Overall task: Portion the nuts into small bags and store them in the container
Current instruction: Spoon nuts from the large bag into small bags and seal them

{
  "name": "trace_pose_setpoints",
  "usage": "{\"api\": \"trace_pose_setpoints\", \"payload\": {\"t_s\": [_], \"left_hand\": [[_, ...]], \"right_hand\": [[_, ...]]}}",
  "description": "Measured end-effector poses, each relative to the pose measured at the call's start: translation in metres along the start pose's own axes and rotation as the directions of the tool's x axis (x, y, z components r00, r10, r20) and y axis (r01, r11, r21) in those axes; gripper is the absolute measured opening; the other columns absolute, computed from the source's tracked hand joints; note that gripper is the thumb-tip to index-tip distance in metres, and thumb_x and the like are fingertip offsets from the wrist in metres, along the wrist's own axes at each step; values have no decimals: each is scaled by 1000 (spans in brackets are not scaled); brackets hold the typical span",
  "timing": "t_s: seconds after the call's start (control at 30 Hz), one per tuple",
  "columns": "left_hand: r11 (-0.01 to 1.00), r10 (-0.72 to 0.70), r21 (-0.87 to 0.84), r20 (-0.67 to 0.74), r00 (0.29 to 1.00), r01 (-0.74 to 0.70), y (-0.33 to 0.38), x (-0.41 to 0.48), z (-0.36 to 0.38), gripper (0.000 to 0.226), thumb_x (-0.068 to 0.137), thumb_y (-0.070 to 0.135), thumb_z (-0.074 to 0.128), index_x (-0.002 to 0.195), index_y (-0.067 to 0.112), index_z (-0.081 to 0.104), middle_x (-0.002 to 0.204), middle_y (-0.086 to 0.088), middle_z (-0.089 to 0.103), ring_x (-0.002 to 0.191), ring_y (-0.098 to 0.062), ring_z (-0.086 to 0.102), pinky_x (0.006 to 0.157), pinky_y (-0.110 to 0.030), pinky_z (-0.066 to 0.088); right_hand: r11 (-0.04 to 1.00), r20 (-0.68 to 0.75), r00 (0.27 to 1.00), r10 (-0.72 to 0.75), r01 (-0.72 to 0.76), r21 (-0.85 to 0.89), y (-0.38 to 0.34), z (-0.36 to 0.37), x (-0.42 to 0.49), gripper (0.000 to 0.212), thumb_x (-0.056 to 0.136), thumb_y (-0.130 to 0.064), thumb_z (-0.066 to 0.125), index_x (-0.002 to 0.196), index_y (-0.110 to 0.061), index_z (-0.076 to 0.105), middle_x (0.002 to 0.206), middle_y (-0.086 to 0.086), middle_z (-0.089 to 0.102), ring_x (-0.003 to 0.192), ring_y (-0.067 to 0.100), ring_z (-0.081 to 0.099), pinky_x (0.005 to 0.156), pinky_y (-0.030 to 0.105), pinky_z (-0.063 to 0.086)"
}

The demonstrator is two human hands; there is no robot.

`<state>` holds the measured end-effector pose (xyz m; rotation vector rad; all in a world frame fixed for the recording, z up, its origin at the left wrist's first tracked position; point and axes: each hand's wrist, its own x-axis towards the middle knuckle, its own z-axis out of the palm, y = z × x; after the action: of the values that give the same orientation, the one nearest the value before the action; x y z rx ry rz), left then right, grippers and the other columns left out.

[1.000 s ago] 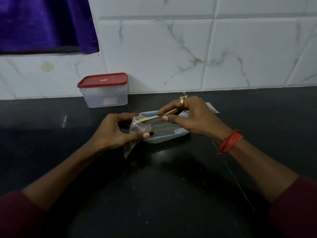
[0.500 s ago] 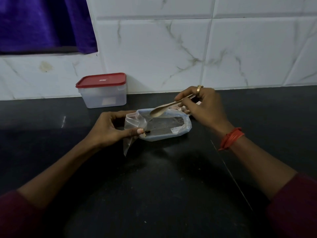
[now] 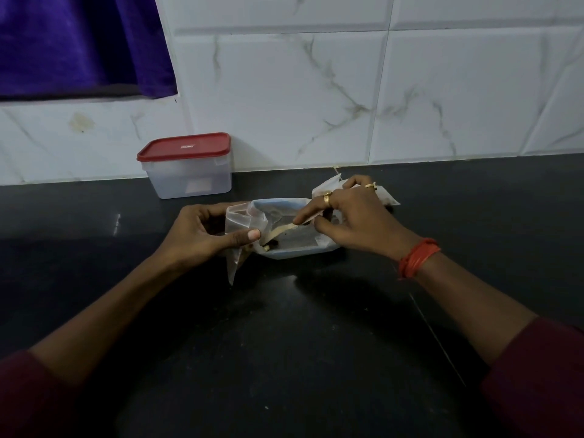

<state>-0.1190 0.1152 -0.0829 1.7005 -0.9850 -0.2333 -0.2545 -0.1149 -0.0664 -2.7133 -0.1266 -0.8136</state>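
My left hand pinches a small clear plastic bag and holds its mouth up beside a light blue tray on the black counter. My right hand grips a pale spoon by the handle. The spoon's bowl points down to the left, at the tray's near left corner just below the bag. A few dark nuts lie by the spoon's tip. A clear container with a red lid stands shut against the wall, behind my left hand.
More clear bags lie behind my right hand. A white marble-tiled wall closes the back of the counter. A purple cloth hangs at the upper left. The black counter stretches toward me.
My right hand lifted the spoon off the tray toward the back, then brought it down again, its bowl now tilted into the tray's left corner. My left hand kept hold of the bag.
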Motion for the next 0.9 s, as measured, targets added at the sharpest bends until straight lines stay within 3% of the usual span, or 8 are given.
{"api": "trace_pose_setpoints", "payload": {"t_s": [0.13, 0.23, 0.3, 0.47, 0.57, 0.77, 0.9], "left_hand": [[1000, 0, -4, 3, 1000, 0, 1, 0, 0, 44, 67, 24, 79, 110, 25, 70, 106, 13, 75, 101, -7, 71, 81, -16, 56], [1000, 3, -11, 6, 1000, -3, 2, -1, 1, 45, 65, 24, 79, 109, 26, 70, 105, 14, 75, 102, -6, 70, 80, -15, 55], [1000, 5, -10, 8, 1000, -5, 3, -1, 2, 44, 64, 25, 79, 107, 28, 70, 103, 18, 75, 100, -4, 70, 80, -14, 55], [1000, 13, -7, 10, 1000, -13, 7, -2, 3, 46, 61, 34, 80, 105, 30, 69, 100, 22, 75, 99, -2, 70, 78, -13, 54], [1000, 16, -16, 10, 1000, -16, 7, -2, 3, 43, 63, 28, 79, 105, 29, 69, 102, 20, 75, 101, -4, 70, 78, -13, 54], [1000, 16, -19, 21, 1000, -16, 7, -2, 4, 44, 64, 24, 79, 106, 30, 69, 103, 22, 74, 103, -2, 69, 79, -12, 53], [1000, 20, -16, 20, 1000, -20, 6, -3, 4, 44, 65, 23, 79, 108, 29, 69, 106, 19, 74, 103, -4, 69, 80, -13, 54]], "right_hand": [[999, -148, 989, 31, -29, 16, 5, -5, 1, 21, 86, -31, 57, 92, -40, 76, 66, -13, 68, 71, 5, 57, 86, 27, 25], [1000, -97, 995, -19, 20, 11, 2, -2, 1, 26, 87, -24, 59, 98, -42, 75, 67, -29, 60, 72, -4, 56, 88, 22, 23], [998, -39, 998, -52, 53, 18, 0, 1, 0, 28, 86, -22, 60, 97, -43, 75, 68, -35, 57, 71, -1, 58, 91, 21, 22], [999, -96, 994, -44, 45, 8, 4, -3, 1, 21, 84, -31, 58, 90, -38, 77, 74, -18, 71, 69, 1, 59, 88, 24, 22], [999, -171, 985, -32, 36, 22, 4, -2, 1, 22, 87, -25, 60, 94, -36, 77, 72, -24, 67, 73, -9, 54, 86, 17, 20], [998, -41, 997, -61, 60, -27, 0, 5, 0, 29, 86, -25, 57, 98, -46, 73, 73, -22, 66, 73, 0, 60, 97, 33, 25], [998, -152, 987, -46, 40, -41, 4, 2, 0, 21, 84, -28, 57, 88, -37, 76, 71, -18, 69, 64, 1, 58, 89, 32, 26]]}}
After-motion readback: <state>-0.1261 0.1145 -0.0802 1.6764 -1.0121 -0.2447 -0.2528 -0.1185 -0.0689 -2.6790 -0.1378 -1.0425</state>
